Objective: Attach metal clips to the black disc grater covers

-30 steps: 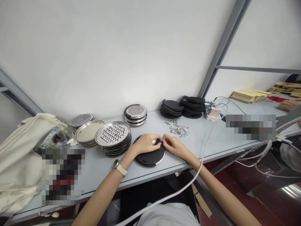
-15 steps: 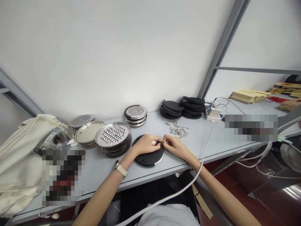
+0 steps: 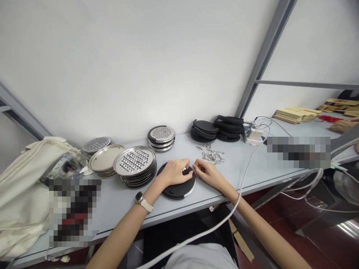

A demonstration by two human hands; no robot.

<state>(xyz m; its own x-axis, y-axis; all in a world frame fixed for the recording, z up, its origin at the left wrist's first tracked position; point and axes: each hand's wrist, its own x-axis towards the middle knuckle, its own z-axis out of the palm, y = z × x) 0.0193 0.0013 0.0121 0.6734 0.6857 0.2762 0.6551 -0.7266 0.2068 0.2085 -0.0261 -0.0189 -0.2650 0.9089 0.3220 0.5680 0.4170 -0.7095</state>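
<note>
A black round disc (image 3: 177, 190) with a strip of silver rim at its right lies flat near the table's front edge. My left hand (image 3: 177, 172) rests over its top, thumb and fingers closed around the far right part of the disc. Something small and white shows between those fingers. Just off the disc's right edge, my right hand (image 3: 206, 172) is closed in a pinch; what its fingertips hold is too small to make out. Behind my right hand lies a loose pile of small metal clasps (image 3: 211, 155).
To the left stand a stack of round metal graters (image 3: 136, 161), plain metal discs (image 3: 106, 158) and a smaller grater stack (image 3: 162, 133). Black discs (image 3: 204, 130) are piled at the back. A white cable (image 3: 246, 168) crosses above my right forearm. A co-worker's hand (image 3: 343, 125) shows far right.
My fingertips have drawn slightly apart at the disc's right edge. The left fingers have lifted and shifted a little back; the disc has stayed in place.
</note>
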